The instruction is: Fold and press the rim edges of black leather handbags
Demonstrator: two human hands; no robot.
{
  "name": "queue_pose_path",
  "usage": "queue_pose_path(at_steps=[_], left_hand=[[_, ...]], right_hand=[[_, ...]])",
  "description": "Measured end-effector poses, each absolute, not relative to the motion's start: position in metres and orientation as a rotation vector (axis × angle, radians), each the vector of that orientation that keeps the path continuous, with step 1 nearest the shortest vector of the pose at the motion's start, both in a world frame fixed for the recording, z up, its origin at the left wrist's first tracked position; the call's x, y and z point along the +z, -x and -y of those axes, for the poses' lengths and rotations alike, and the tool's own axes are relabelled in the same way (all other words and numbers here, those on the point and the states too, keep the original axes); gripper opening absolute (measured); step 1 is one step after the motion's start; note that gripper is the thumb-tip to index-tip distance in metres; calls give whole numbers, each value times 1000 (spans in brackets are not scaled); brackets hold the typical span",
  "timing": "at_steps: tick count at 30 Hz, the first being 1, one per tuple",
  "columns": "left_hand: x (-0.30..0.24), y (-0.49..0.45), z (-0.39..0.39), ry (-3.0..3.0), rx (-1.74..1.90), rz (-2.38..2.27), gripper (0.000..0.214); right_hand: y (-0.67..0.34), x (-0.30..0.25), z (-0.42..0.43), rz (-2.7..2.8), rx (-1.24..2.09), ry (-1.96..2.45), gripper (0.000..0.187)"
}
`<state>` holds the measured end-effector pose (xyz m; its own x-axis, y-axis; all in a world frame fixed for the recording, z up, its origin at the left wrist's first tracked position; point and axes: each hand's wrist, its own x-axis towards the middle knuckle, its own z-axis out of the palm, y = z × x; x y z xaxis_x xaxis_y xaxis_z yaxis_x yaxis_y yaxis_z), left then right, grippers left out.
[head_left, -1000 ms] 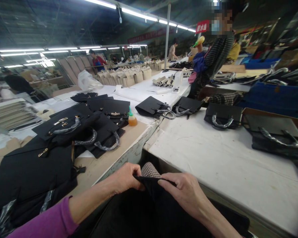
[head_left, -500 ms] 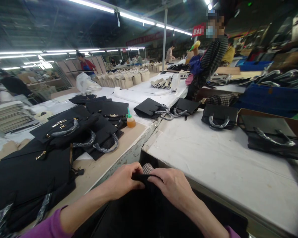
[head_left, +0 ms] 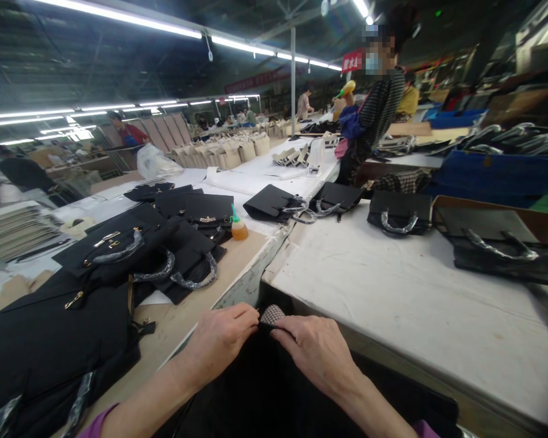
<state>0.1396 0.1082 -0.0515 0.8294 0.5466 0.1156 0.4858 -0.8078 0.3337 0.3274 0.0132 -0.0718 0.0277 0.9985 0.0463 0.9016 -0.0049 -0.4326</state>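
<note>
My left hand (head_left: pixel 223 333) and my right hand (head_left: pixel 317 347) are close together in front of my lap. Both pinch the upper edge of a piece of black material (head_left: pixel 265 326), which is stretched between the fingertips. Below the hands it merges with other dark cloth, so its full shape is hidden. Just behind that edge a rounded, checked thing (head_left: pixel 273 314) shows. On the table to the left lie several black handbags (head_left: pixel 59 328), their handles wrapped in clear plastic. A squeeze bottle (head_left: pixel 239 228) of amber liquid with a green nozzle stands beside them.
More black handbags (head_left: pixel 399 213) line the far side of the white-covered table (head_left: pixel 393 286). Beyond them a person (head_left: pixel 374 109) in a striped top holds another amber bottle (head_left: pixel 346 90). Rows of beige bag parts (head_left: pixel 223 152) stand farther back. A table edge (head_left: pixel 237 295) runs left of my hands.
My left hand has turned, its fingers now closed together at the edge of the black material. My right hand keeps its pinch. The view has shifted slightly.
</note>
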Motion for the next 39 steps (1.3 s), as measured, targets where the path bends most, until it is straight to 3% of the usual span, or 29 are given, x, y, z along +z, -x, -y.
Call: queue_pose_path(at_steps=[7, 21, 29, 39], left_hand=[[-46, -147, -112, -2971, 117, -593, 23], [-61, -147, -115, -2383, 223, -426, 20], [-50, -148, -104, -2007, 343, -902, 14], [-56, -156, -104, -1945, 348, -1088, 18]], right_hand=[[-329, -74, -12, 1915, 358, 1968, 25], [-328, -82, -12, 1897, 330, 1952, 20], [-337, -79, -10, 1938, 349, 1854, 20], [-346, -82, -12, 1890, 469, 1785, 16]])
